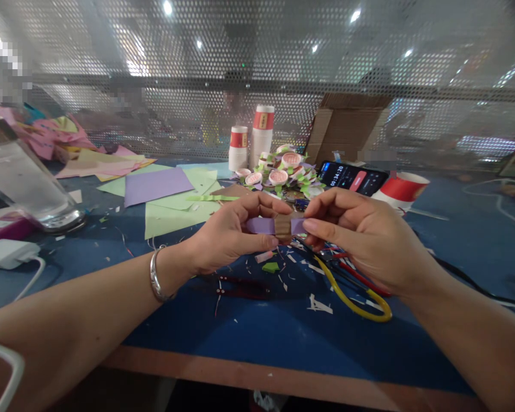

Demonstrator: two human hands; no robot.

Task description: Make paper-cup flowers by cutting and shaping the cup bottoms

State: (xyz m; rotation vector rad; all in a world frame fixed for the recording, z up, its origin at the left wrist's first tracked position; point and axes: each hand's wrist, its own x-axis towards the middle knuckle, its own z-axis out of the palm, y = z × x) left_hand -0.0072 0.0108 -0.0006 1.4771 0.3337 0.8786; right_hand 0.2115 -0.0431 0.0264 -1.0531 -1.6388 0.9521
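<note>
Between my two hands a purple paper strip [261, 225] runs sideways, with a small brown cardboard piece [283, 226] at its middle. My left hand [236, 226] pinches the strip's left part, thumb below and fingers behind. At its right end, the strip is pinched by the thumb and fingertips of my right hand [352, 229]. Below the hands lie scissors with yellow handles [347, 300], red-handled pliers [360, 277], a dark red-handled tool [242, 287] and paper scraps [320, 304]. Behind them is a pile of small paper-cup pieces [278, 177] with green and purple strips.
Purple and green paper sheets [158, 186] lie at left, beside a tilted-looking glass of water [30, 183] and a white charger [11, 253]. Stacked paper cups [264, 134], a phone [352, 177], a red-white cup [401, 189] and a cardboard box [347, 129] stand toward the back mesh panel.
</note>
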